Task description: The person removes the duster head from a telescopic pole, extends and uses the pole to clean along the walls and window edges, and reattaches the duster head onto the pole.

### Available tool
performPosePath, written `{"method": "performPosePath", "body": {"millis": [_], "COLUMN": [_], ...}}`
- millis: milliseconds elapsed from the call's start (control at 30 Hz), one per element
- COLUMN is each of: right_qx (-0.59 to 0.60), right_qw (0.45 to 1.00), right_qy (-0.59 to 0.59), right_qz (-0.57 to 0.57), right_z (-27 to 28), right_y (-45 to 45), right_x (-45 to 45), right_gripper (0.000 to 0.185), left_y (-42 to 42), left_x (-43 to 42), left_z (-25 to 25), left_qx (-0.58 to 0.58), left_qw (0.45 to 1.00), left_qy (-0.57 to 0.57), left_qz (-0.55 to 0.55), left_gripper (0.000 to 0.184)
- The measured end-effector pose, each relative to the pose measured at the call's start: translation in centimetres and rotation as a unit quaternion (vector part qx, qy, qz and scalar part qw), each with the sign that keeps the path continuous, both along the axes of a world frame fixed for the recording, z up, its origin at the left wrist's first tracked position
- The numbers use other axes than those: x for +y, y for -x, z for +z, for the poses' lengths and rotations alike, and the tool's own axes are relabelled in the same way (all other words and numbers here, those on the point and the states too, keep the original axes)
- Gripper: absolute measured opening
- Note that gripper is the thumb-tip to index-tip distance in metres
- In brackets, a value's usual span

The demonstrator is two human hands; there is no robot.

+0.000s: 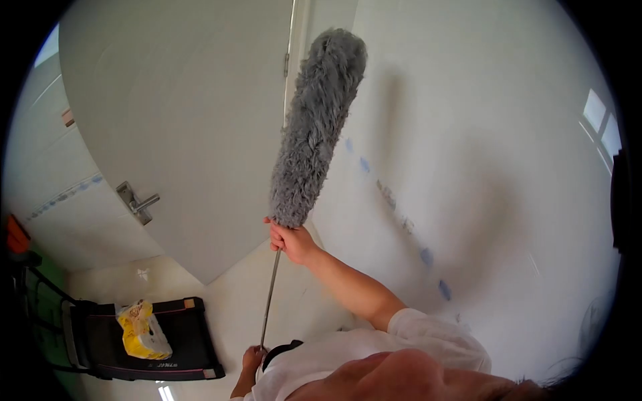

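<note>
A long grey fluffy duster (pixel 317 127) stands slightly tilted in front of the wall, its thin metal pole (pixel 271 294) running downward. My right hand (pixel 291 242) is wrapped round the pole just below the fluffy head, arm bent out from a white sleeve. Lower down, beside my waist, my left hand (pixel 253 357) is closed around the pole near its lower part; the pole's end is hidden. The duster's top lies over the pale wall, close to the door frame; whether it touches the wall I cannot tell.
A pale door (pixel 194 140) with a metal handle (pixel 138 203) stands to the left. The tiled wall (pixel 468 134) rises on the right. Below left, a black treadmill (pixel 194 341) carries a yellow plastic package (pixel 144 331). Light floor (pixel 231 307) lies between door and wall.
</note>
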State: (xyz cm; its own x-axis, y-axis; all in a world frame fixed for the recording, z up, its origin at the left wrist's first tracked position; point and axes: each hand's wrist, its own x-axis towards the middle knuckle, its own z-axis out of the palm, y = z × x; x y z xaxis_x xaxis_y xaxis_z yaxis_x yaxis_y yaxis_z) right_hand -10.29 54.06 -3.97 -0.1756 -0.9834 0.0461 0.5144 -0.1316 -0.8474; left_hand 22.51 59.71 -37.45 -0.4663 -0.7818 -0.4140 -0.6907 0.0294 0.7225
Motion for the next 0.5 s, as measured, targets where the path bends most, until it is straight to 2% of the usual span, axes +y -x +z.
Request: {"method": "performPosePath", "body": {"millis": [67, 133, 200, 233, 267, 333, 367, 433, 500], "right_qx": [-0.056, -0.081, -0.096, -0.103, -0.109, -0.016, -0.015, -0.004, -0.024], "right_qw": [0.998, 0.996, 0.995, 0.994, 0.993, 0.997, 0.997, 0.989, 0.99], "right_qy": [-0.025, 0.009, 0.004, -0.002, -0.01, 0.038, 0.036, 0.132, 0.116], "right_qz": [-0.001, 0.033, 0.038, 0.041, 0.047, 0.062, 0.066, 0.074, 0.071], "right_z": [-0.2, -0.7, -0.8, -1.0, -0.5, 1.5, 1.1, 0.6, 1.2], "right_y": [-3.4, -6.8, -9.4, -10.7, -12.0, -13.8, -14.6, -16.5, -18.1], "right_x": [-0.1, -0.5, -1.5, -1.6, -1.9, -2.7, -3.2, -4.7, -5.1], "right_gripper": [0.023, 0.02, 0.02, 0.019, 0.019, 0.016, 0.016, 0.02, 0.022], "left_y": [0.1, -0.1, -1.5, -2.8, -3.9, -6.6, -8.1, -10.9, -12.8], "left_x": [-1.7, -2.5, -3.1, -3.6, -3.6, -4.2, -4.0, -4.3, -4.6], "left_z": [2.6, 1.2, 4.8, 5.1, 7.2, 5.5, 4.8, 4.8, 7.4], "left_qx": [0.047, 0.167, 0.124, 0.081, 0.051, 0.02, 0.022, 0.06, 0.034], "left_qw": [0.995, 0.973, 0.988, 0.989, 0.994, 0.997, 0.997, 0.997, 0.997], "left_qy": [0.06, 0.153, -0.093, -0.12, -0.092, -0.07, -0.072, 0.036, 0.055], "left_qz": [-0.061, -0.044, 0.007, -0.004, -0.007, 0.02, 0.024, 0.016, 0.038], "left_gripper": [0.04, 0.035, 0.03, 0.029, 0.029, 0.03, 0.03, 0.032, 0.032]}}
